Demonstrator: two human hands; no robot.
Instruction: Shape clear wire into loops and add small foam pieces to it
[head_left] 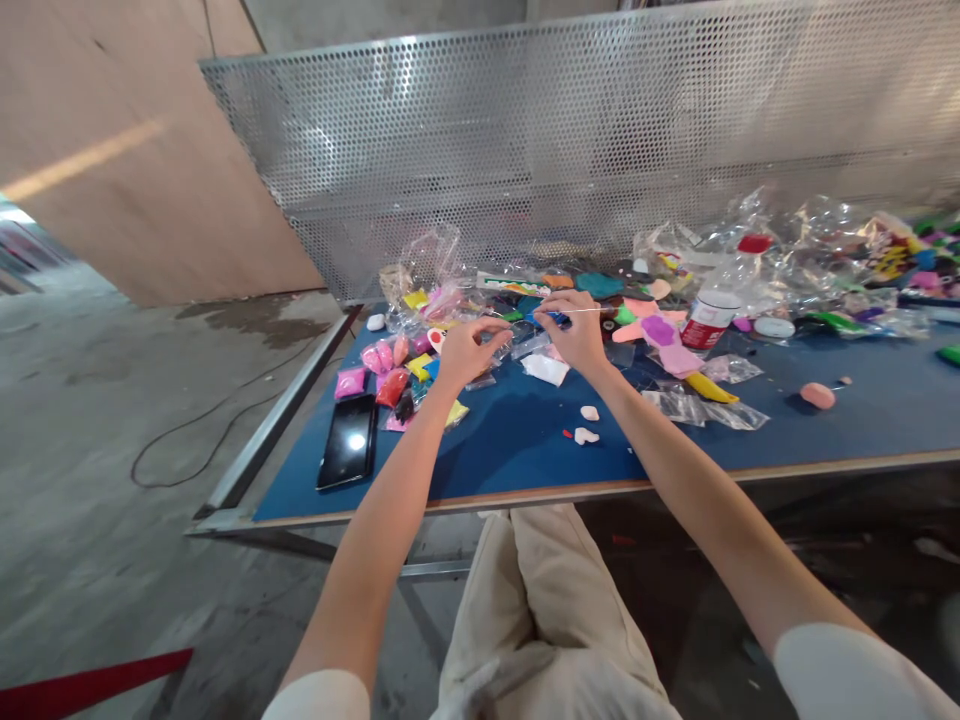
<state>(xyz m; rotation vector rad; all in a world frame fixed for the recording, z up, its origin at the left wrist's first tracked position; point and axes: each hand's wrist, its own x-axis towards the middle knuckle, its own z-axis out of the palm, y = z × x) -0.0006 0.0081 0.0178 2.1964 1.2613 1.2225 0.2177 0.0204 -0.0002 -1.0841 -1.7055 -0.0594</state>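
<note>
My left hand (471, 352) is above the blue table, its fingers curled toward the thumb. What lies between those fingertips, if anything, is too small to make out. My right hand (576, 328) pinches a thin white stick (606, 310), which points off to the right. A gap separates the two hands, with clear plastic wrap and small blue pieces behind it. Just below the right hand lies a white packet (546, 369). Small white clay lumps (586, 436) rest nearer the table edge. Packets of coloured clay (391, 388) are heaped beside the left hand.
A black phone (346, 442) lies at the table's left corner. To the right stand a red-capped bottle (709, 315), pink and purple clay pieces (660, 332) and a pink clay ball (817, 396) on a stick. A perforated metal panel (525, 130) rises behind plastic bags.
</note>
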